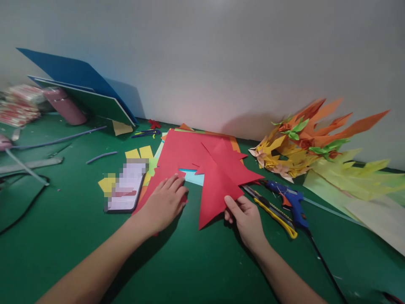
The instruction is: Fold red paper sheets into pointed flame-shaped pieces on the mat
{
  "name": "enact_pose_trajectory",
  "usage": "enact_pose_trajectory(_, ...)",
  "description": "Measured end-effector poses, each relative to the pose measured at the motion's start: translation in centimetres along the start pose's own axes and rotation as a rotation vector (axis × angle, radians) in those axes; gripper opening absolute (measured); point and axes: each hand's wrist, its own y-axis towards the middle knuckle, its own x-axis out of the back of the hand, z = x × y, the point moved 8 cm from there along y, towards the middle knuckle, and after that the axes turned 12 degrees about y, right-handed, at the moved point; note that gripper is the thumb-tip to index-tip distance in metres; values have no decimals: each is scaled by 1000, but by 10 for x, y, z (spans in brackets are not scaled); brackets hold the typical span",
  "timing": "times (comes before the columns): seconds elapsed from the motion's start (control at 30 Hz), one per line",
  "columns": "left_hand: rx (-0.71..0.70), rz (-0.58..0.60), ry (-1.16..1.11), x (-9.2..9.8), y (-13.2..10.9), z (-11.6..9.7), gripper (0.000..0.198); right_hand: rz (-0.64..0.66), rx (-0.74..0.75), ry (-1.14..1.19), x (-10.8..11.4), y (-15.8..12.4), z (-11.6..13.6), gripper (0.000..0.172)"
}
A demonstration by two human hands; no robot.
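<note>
On the green tabletop (190, 266), your right hand (245, 217) clamps its grip on the red cutout's (218, 181) lower edge. Your left hand (164, 202) lies flat, grip apart, on a red strip (152, 180). A glue gun (292, 202) lies right, paper flowers (294, 145) beyond.

Surface: green table (63, 253), clock read from my seat.
10 o'clock: ruler (31, 164), phone (126, 190).
12 o'clock: red paper (190, 152).
2 o'clock: glue gun (292, 202), utility knife (275, 213), paper flowers (294, 147).
</note>
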Motion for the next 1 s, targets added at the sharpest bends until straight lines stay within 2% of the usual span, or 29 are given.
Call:
enact_pose_trajectory(0.17,-17,7,22,6,-8,10,19,-52,42,35,5,1,3,49)
enact_pose_trajectory(0.27,20,-48,-28,15,-6,13,19,-91,88,45,8,2,6,48)
enact_pose_trajectory(0.33,100,-107,-117,23,-3,14,19,-96,116,41,8,2,9,46)
enact_pose_trajectory(0.4,171,-140,-313,28,0,11,20,-81,126,23,6,1,10,46)
enact_pose_trajectory(0.43,174,-122,-440,27,1,5,28,-70,123,6,4,1,10,47)
enact_pose_trajectory(0.53,124,7,-746,18,2,-21,80,-29,106,-46,-2,-2,11,43)
enact_pose_trajectory(0.57,135,53,-816,14,0,-27,91,-11,106,-50,-5,-3,11,41)
enact_pose_trajectory(0.67,186,146,-1034,3,-4,-42,113,56,121,-31,-13,-6,13,33)
enact_pose_trajectory(0.73,198,147,-1162,0,-5,-48,124,105,119,-15,-18,-8,14,33)
enact_pose_trajectory(0.8,200,131,-1198,-1,-5,-53,125,146,108,4,-23,-10,13,35)
enact_pose_trajectory(0.87,195,126,-1244,-2,-4,-57,115,166,94,24,-25,-10,12,37)
enact_pose_trajectory(1.0,174,98,-1570,-1,1,-61,95,160,30,24,-23,-9,6,51)
